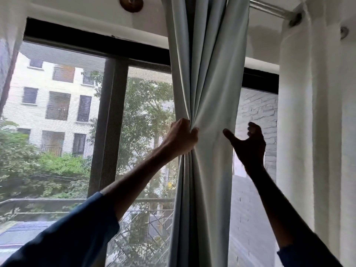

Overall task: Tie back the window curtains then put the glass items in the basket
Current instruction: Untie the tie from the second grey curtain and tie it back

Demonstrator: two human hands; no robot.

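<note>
So, pale grey-blue curtain (208, 93) bunched into one thick column in front of the window, hanging from the metal rod (269, 8) up top. Left hand (183, 137) clamped tight round the gathered folds, squeezing them into a waist. Right hand (249, 147) just beside the curtain's right edge, spread wide, thumb stuck out across the fabric, fingers (253, 128) loosely curved, holding nothing. Thumb touching the cloth or not: can't tell. Dark blue sleeve (67, 234) on the left arm. Dark window frame (109, 132) behind, white wall (308, 132) off to the right.

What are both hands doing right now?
Left hand: gripping the bunched curtain.
Right hand: open, holding nothing, beside the curtain.
</note>
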